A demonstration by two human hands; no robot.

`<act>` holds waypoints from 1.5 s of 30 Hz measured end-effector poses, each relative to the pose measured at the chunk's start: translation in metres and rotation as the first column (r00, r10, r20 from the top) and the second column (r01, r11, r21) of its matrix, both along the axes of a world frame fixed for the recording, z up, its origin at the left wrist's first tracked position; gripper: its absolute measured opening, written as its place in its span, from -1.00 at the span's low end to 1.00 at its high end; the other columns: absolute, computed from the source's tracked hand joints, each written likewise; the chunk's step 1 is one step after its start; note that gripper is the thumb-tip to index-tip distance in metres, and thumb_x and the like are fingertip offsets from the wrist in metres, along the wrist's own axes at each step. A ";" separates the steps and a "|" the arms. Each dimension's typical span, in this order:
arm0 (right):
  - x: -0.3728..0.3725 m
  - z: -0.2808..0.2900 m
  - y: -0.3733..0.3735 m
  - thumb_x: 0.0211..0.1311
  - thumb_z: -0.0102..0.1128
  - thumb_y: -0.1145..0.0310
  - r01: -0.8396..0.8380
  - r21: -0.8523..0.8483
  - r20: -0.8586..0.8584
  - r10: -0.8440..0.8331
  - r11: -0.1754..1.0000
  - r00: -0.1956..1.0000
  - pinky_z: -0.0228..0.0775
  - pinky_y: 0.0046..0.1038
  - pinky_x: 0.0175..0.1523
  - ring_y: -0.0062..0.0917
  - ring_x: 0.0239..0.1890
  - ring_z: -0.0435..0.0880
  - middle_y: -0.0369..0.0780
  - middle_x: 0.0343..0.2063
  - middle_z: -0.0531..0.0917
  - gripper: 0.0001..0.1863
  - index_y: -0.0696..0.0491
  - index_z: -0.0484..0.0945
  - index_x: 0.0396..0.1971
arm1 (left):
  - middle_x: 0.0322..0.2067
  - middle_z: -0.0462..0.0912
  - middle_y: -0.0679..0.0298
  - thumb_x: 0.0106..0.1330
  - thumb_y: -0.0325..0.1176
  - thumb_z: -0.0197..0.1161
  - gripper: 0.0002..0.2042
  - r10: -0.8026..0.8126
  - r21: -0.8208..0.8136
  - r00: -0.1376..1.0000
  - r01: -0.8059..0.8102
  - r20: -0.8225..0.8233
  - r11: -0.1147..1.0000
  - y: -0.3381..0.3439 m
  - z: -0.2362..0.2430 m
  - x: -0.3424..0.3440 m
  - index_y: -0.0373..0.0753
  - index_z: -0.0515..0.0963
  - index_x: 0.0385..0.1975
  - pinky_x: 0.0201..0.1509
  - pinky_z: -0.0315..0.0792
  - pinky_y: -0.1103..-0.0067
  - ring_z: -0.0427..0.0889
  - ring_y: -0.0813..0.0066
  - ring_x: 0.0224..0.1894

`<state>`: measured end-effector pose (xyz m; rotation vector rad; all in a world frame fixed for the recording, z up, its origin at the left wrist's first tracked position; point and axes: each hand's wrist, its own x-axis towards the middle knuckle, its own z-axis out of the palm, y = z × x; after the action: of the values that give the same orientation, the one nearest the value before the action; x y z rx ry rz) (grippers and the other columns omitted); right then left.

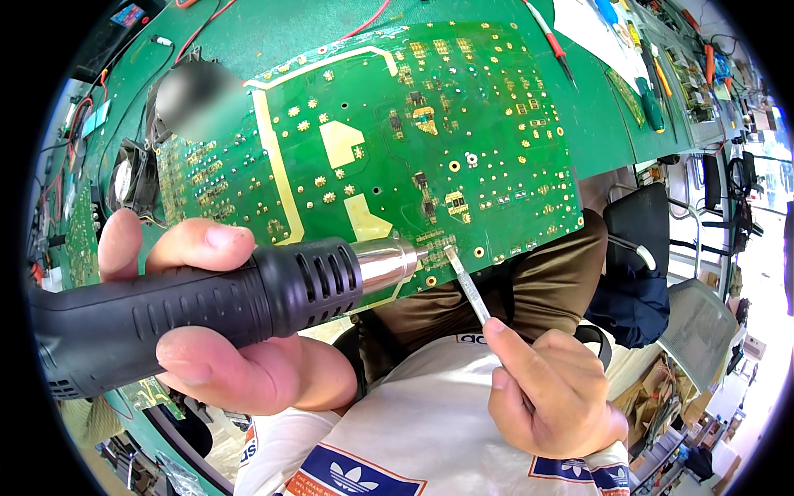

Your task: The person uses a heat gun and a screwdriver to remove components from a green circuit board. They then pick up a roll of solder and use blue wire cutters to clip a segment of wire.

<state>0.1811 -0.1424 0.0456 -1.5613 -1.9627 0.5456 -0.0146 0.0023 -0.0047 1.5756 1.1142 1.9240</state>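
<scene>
My left hand (pixel 217 355) is closed round a black hot-air gun (pixel 149 318) with a shiny metal nozzle (pixel 380 260), aimed at a cluster of small components near the lower edge of a large green circuit board (pixel 413 124). In my right hand (pixel 558 388), below the board, I grip a thin silver metal tool (pixel 471 289); its tip rests at or just above that same cluster, beside the nozzle's end. Whether it touches, I cannot tell. The board has gold pads, bare traces and dark surface-mount parts.
The green mat (pixel 604 149) holds a red test probe (pixel 556 45), screwdrivers (pixel 649 103) and small boards at right. Black fans (pixel 132 178) and wires lie at left. My knee (pixel 562 273) is under the board. A black chair (pixel 637 215) and mesh chair (pixel 691 331) stand beyond.
</scene>
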 end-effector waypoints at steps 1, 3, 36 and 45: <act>-0.002 0.002 0.000 -0.26 0.19 0.68 0.024 -0.027 -0.001 -0.024 0.999 1.000 0.19 -0.49 -0.58 -0.54 -0.78 0.33 -0.33 -0.77 0.41 -0.39 0.41 0.55 0.00 | -0.26 0.57 0.08 0.46 0.04 -0.01 -0.33 -0.005 -0.001 1.000 0.005 0.003 1.000 0.000 -0.001 0.000 -0.53 0.18 0.24 -0.27 0.30 0.76 0.46 0.56 -0.37; -0.007 0.010 0.001 -0.17 0.13 0.70 0.070 -0.078 -0.003 -0.070 0.995 0.998 0.22 -0.49 -0.59 -0.48 -0.78 0.36 -0.30 -0.78 0.43 -0.48 0.39 0.58 -0.04 | -0.26 0.57 0.07 0.46 0.04 -0.01 -0.33 -0.003 0.007 1.000 0.003 0.007 1.000 0.000 -0.001 0.001 -0.53 0.18 0.23 -0.26 0.31 0.75 0.47 0.55 -0.36; -0.022 0.023 0.011 -0.14 0.10 0.68 0.158 -0.207 -0.004 -0.162 0.966 0.987 0.32 -0.45 -0.62 -0.46 -0.78 0.48 -0.21 -0.75 0.52 -0.51 0.34 0.59 -0.06 | -0.24 0.61 -0.03 0.48 -0.06 0.04 -0.39 -0.105 0.054 0.994 0.103 0.036 0.993 0.003 0.000 -0.001 -0.56 0.18 0.20 -0.50 0.40 0.78 0.49 0.55 -0.55; -0.016 0.016 0.007 -0.15 0.12 0.69 0.147 -0.182 0.011 -0.147 0.972 0.989 0.31 -0.46 -0.61 -0.44 -0.79 0.46 -0.24 -0.78 0.47 -0.49 0.31 0.59 -0.04 | -0.25 0.62 -0.04 0.49 -0.08 0.03 -0.41 -0.137 0.062 0.991 0.136 0.007 0.989 0.003 0.001 -0.005 -0.57 0.19 0.19 -0.46 0.43 0.78 0.51 0.54 -0.53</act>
<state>0.1652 -0.1357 0.0615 -1.8007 -1.8190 0.6806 -0.0198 0.0053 -0.0041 1.6274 0.9261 1.8902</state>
